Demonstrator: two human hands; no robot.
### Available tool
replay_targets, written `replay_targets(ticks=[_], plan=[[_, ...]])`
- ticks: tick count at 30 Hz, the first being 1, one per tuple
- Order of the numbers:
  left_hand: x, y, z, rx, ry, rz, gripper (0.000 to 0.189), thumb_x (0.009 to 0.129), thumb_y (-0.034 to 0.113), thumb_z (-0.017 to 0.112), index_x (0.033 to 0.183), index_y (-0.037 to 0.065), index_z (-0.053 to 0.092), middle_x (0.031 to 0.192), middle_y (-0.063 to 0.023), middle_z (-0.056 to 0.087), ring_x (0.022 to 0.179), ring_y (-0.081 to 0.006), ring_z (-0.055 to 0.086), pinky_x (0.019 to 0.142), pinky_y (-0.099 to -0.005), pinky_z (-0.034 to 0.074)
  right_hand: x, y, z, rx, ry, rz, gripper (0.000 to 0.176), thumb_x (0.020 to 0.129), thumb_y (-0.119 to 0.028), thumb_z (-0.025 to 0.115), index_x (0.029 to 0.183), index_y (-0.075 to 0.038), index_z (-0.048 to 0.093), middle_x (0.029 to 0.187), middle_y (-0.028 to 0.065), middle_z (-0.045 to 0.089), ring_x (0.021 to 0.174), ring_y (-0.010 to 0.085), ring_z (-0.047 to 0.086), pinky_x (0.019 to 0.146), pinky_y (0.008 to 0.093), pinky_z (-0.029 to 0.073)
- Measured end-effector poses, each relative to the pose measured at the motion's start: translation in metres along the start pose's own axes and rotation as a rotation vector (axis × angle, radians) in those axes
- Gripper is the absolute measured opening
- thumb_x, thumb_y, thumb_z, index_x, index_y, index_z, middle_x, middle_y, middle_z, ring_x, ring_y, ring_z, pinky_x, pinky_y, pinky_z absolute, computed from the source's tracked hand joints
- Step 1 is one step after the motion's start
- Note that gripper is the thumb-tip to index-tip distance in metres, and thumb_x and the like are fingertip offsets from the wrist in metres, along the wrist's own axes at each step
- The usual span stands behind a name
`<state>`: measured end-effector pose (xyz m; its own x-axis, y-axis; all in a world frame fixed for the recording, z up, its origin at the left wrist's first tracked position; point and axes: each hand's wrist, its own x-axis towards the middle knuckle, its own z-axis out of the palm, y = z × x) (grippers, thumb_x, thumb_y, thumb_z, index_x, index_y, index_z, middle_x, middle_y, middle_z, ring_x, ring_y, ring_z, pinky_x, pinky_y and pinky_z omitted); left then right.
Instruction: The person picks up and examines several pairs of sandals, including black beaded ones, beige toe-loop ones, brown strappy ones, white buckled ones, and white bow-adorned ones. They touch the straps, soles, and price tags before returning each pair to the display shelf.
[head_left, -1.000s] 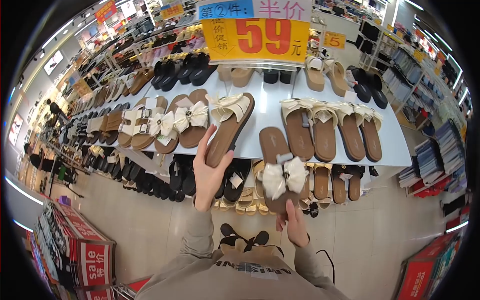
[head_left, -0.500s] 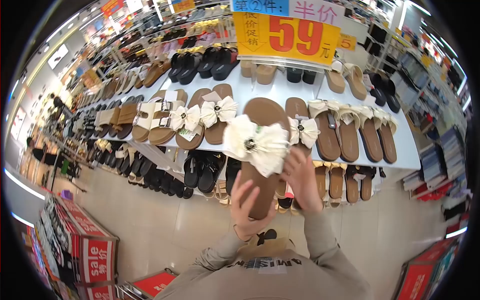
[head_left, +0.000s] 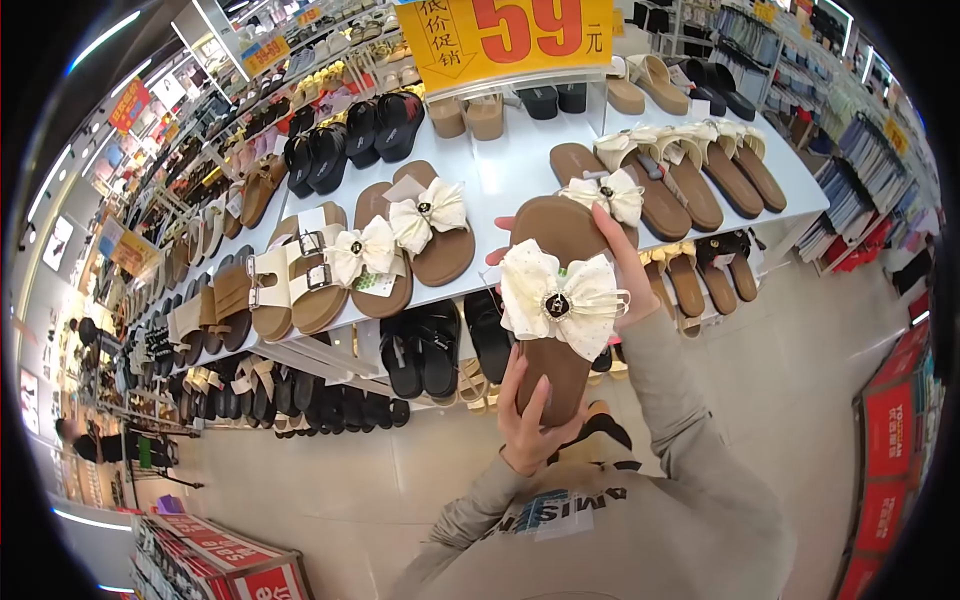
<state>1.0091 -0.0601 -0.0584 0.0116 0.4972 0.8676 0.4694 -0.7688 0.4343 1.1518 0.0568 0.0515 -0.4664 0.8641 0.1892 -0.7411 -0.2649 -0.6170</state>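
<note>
A brown slide sandal (head_left: 560, 222) with a large cream bow (head_left: 555, 300) and a round dark ornament is held up in front of me, sole insert facing me. My left hand (head_left: 535, 415) is closed around its lower end, thumb and fingers along the edge. At the upper end, my right hand (head_left: 632, 272) grips the right side, and fingertips show past the sandal's left edge; the rest is hidden behind it. Just behind on the shelf lies a similar bow sandal (head_left: 608, 196). To the left rests a pair of bow sandals (head_left: 440, 250).
A white display shelf (head_left: 500, 180) carries rows of sandals, with a yellow price sign (head_left: 510, 45) above it. Black sandals (head_left: 420, 350) stand on the lower level. Red sale bins (head_left: 885, 450) flank me on the floor. A person (head_left: 95, 445) is far left.
My right hand has shifted from beside the bow to the sandal's upper end, gripping from behind. The sandal now sits a little to the right, and the view has turned.
</note>
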Motion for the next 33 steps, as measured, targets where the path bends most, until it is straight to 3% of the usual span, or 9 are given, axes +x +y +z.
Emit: replay_targets(ticks=[4, 7, 12, 21, 25, 27, 30, 31, 33], plan=[[-0.001, -0.002, -0.006, 0.17, -0.103, -0.093, 0.102, 0.07, 0.019, 0.092, 0.151, 0.001, 0.032, 0.146, -0.0285, 0.039, 0.137, -0.0429, 0.043, 0.108, -0.049, 0.043, 0.007, 0.01, 0.011, -0.181, 0.002, -0.057, 0.069, 0.107, -0.052, 0.026, 0.147, 0.002, 0.041, 0.153, 0.0239, 0.043, 0.126, 0.0331, 0.057, 0.105, 0.0467, 0.05], [-0.01, -0.001, 0.002, -0.018, -0.153, -0.485, 0.102, 0.072, 0.022, 0.092, 0.145, -0.012, 0.029, 0.136, -0.0255, 0.049, 0.125, -0.0348, 0.053, 0.103, -0.0418, 0.044, 0.0, 0.01, 0.023, -0.119, -0.015, 0.025, 0.065, 0.108, -0.051, 0.03, 0.146, 0.001, 0.046, 0.141, 0.0145, 0.056, 0.123, 0.0218, 0.058, 0.107, 0.037, 0.044], [0.001, -0.004, 0.0, -0.199, -0.252, -0.538, 0.08, 0.074, 0.021, 0.091, 0.134, -0.01, 0.048, 0.12, -0.0189, 0.063, 0.106, -0.027, 0.065, 0.092, -0.0381, 0.052, -0.016, 0.015, 0.024, -0.251, -0.014, 0.072, 0.066, 0.109, -0.054, 0.032, 0.144, -0.003, 0.052, 0.136, 0.0056, 0.061, 0.121, 0.0116, 0.054, 0.107, 0.0308, 0.041], [-0.001, -0.017, -0.012, -0.286, -0.349, -0.543, 0.061, 0.077, 0.022, 0.089, 0.123, -0.003, 0.058, 0.11, -0.0153, 0.069, 0.094, -0.0253, 0.068, 0.081, -0.0369, 0.053, -0.02, 0.019, 0.063, -1.192, 0.223, -0.24, 0.059, 0.106, -0.049, 0.044, 0.138, 0.001, 0.05, 0.099, 0.0241, 0.066, 0.087, 0.0305, 0.064, 0.083, 0.0391, 0.048], [0.002, -0.026, -0.019, -0.314, -0.373, -0.493, 0.056, 0.078, 0.024, 0.089, 0.119, -0.002, 0.061, 0.103, -0.0107, 0.07, 0.083, -0.0172, 0.069, 0.071, -0.0314, 0.054, -0.019, 0.011, 0.071, -1.297, 0.203, -0.112, 0.065, 0.108, -0.049, 0.034, 0.142, 0.005, 0.048, 0.126, 0.0176, 0.062, 0.115, 0.0214, 0.056, 0.104, 0.0323, 0.041], [0.001, -0.029, -0.024, -0.316, -0.438, -0.537, 0.06, 0.079, 0.024, 0.088, 0.125, -0.001, 0.059, 0.109, -0.0133, 0.069, 0.093, -0.0248, 0.069, 0.08, -0.036, 0.054, -0.017, 0.021, 0.061, -1.194, 0.184, -0.235, 0.06, 0.105, -0.048, 0.047, 0.145, -0.004, 0.044, 0.1, 0.021, 0.066, 0.083, 0.0273, 0.063, 0.08, 0.037, 0.049], [-0.009, -0.032, -0.023, -0.3, -0.493, -0.573, 0.063, 0.08, 0.024, 0.087, 0.131, 0.001, 0.057, 0.118, -0.0151, 0.067, 0.104, -0.0321, 0.068, 0.09, -0.0411, 0.053, -0.016, 0.029, 0.056, -1.12, 0.001, -0.25, 0.06, 0.102, -0.04, 0.055, 0.151, -0.01, 0.039, 0.103, 0.0158, 0.066, 0.086, 0.0215, 0.063, 0.079, 0.0362, 0.048], [-0.013, -0.034, -0.021, -0.284, -0.48, -0.559, 0.061, 0.081, 0.024, 0.086, 0.131, 0.002, 0.057, 0.12, -0.0143, 0.066, 0.105, -0.0318, 0.067, 0.091, -0.0417, 0.053, -0.021, 0.024, 0.064, -1.105, -0.024, -0.109, 0.072, 0.096, -0.041, 0.059, 0.153, -0.002, 0.036, 0.145, 0.0156, 0.049, 0.128, 0.0222, 0.051, 0.111, 0.0358, 0.037], [-0.016, -0.04, -0.018, -0.321, -0.441, -0.534, 0.06, 0.082, 0.024, 0.085, 0.131, 0.003, 0.058, 0.122, -0.0139, 0.065, 0.109, -0.0314, 0.065, 0.092, -0.0421, 0.052, -0.026, 0.022, 0.072, -1.097, -0.06, -0.086, 0.075, 0.092, -0.033, 0.064, 0.154, -0.003, 0.035, 0.145, 0.015, 0.049, 0.127, 0.0226, 0.051, 0.112, 0.0367, 0.037]])
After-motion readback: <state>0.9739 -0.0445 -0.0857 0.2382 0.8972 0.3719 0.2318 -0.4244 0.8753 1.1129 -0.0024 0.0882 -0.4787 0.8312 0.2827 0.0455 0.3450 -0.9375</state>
